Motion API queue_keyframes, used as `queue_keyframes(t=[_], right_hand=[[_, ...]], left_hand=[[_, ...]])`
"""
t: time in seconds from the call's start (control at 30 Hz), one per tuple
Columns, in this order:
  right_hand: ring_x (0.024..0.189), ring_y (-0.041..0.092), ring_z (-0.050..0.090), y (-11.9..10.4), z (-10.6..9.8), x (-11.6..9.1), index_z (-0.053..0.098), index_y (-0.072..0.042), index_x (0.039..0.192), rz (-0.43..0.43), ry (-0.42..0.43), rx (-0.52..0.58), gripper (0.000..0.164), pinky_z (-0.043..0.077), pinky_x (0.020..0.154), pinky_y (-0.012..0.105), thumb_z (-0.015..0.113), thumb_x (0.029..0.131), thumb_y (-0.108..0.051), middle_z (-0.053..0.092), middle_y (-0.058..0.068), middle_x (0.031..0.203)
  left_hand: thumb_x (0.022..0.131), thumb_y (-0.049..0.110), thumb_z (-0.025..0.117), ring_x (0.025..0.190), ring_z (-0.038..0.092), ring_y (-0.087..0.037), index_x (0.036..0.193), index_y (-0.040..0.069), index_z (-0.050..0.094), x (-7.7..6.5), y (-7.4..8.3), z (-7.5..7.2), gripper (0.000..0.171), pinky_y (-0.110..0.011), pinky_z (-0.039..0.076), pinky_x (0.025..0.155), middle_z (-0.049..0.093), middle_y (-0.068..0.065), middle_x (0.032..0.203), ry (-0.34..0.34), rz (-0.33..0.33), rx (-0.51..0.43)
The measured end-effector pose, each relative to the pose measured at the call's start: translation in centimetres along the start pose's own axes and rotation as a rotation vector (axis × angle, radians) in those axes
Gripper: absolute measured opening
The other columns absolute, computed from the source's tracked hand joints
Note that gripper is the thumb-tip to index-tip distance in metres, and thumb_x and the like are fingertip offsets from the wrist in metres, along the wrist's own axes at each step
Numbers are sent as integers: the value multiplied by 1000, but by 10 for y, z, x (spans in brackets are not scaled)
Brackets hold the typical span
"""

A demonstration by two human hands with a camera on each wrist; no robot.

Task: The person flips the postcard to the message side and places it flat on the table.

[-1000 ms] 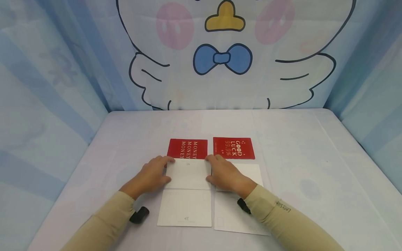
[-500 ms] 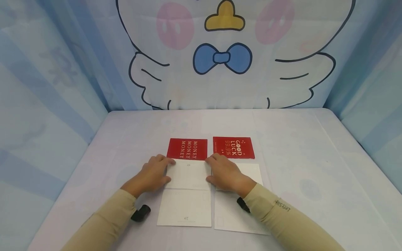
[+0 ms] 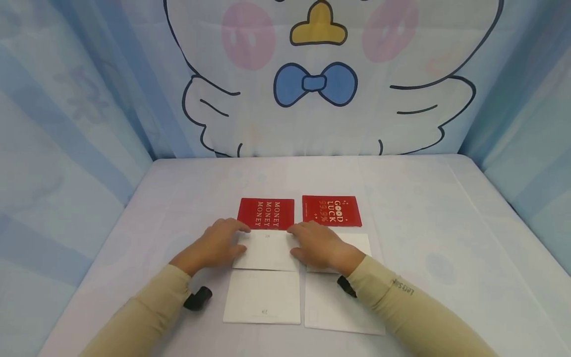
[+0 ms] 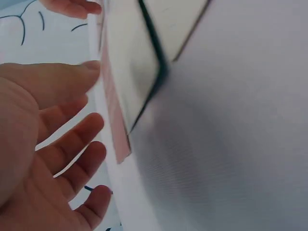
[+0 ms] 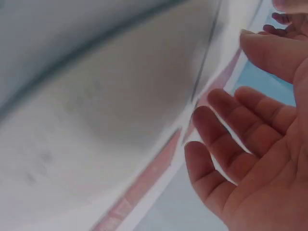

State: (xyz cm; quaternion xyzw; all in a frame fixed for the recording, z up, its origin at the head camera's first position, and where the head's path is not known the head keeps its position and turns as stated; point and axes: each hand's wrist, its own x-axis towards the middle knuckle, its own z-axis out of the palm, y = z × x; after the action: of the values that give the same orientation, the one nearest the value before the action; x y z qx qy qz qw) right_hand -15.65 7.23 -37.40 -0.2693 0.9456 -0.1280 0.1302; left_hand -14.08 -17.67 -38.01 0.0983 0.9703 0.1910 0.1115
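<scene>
In the head view, a white card (image 3: pixel 269 255) lies on the table between both hands, just in front of a red "MONEY" card (image 3: pixel 266 213). My left hand (image 3: pixel 216 246) is at its left side, thumb and fingers spread over that edge. On the opposite side, my right hand (image 3: pixel 323 248) reaches over the right edge in the same way. Both wrist views show extended, slightly bent fingers with nothing gripped, on the left hand (image 4: pixel 53 139) and the right hand (image 5: pixel 260 144). Whether fingertips touch the card is unclear.
A second white card (image 3: pixel 262 297) lies nearer the person. To the right are another white card (image 3: pixel 357 243), partly covered by the right hand, and a further white card (image 3: pixel 334 310) below it. A red "GOOD LUCK" card (image 3: pixel 332 210) lies behind them.
Both hands have shifted slightly inward over the white card. The card's far edge sits a little nearer the person, and more of the red "MONEY" card shows. The other cards stay put.
</scene>
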Motion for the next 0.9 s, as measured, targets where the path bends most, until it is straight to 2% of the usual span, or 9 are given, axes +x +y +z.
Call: queue_keyframes(t=[0.07, 0.2, 0.3, 0.4, 0.53, 0.7, 0.9], right_hand=[[120, 27, 57, 0, -5, 5, 58, -11, 137, -4, 5, 2, 55, 48, 100, 43, 77, 89, -29, 64, 6, 125], [116, 25, 58, 3, -13, 23, 59, -11, 135, 2, 43, -13, 52, 50, 97, 41, 77, 90, -28, 65, 5, 121], [111, 24, 59, 6, -15, 38, 61, -11, 132, 0, 67, -47, 44, 50, 96, 40, 74, 92, -26, 67, 4, 117], [106, 23, 59, 8, -13, 51, 64, -12, 126, 0, 71, -76, 36, 50, 94, 40, 71, 94, -26, 68, 3, 112], [104, 21, 59, 9, -8, 58, 65, -14, 125, 20, 32, -69, 35, 50, 95, 40, 72, 94, -29, 68, 1, 112], [110, 21, 59, 9, -7, 57, 61, -16, 133, 38, -13, -34, 44, 48, 98, 42, 73, 93, -31, 66, 2, 120], [112, 22, 58, 9, -10, 58, 59, -16, 137, 47, -28, -33, 50, 48, 98, 42, 74, 92, -31, 65, 3, 123]], left_hand=[[88, 19, 78, 122, 51, -33, 130, 8, 63, 6, -2, -4, 45, -51, 48, 98, 59, -13, 130, 29, -17, -37], [91, 20, 76, 124, 49, -34, 132, 7, 62, 27, -7, -10, 46, -51, 47, 99, 58, -14, 132, 67, -23, -30], [91, 20, 76, 125, 48, -34, 133, 8, 62, 43, -11, -13, 46, -51, 46, 101, 59, -14, 132, 63, -20, -5], [90, 21, 77, 124, 49, -33, 133, 9, 62, 54, -14, -12, 47, -51, 45, 102, 60, -12, 130, 33, -32, 5], [87, 21, 80, 123, 49, -32, 133, 10, 63, 58, -16, -8, 50, -51, 46, 101, 60, -12, 127, -3, -27, 7], [86, 21, 81, 123, 49, -32, 131, 11, 65, 58, -17, -5, 49, -51, 46, 100, 61, -11, 125, -6, -10, 14], [86, 21, 81, 123, 52, -31, 133, 11, 64, 58, -17, -6, 50, -49, 47, 101, 61, -11, 127, -20, 12, 30]])
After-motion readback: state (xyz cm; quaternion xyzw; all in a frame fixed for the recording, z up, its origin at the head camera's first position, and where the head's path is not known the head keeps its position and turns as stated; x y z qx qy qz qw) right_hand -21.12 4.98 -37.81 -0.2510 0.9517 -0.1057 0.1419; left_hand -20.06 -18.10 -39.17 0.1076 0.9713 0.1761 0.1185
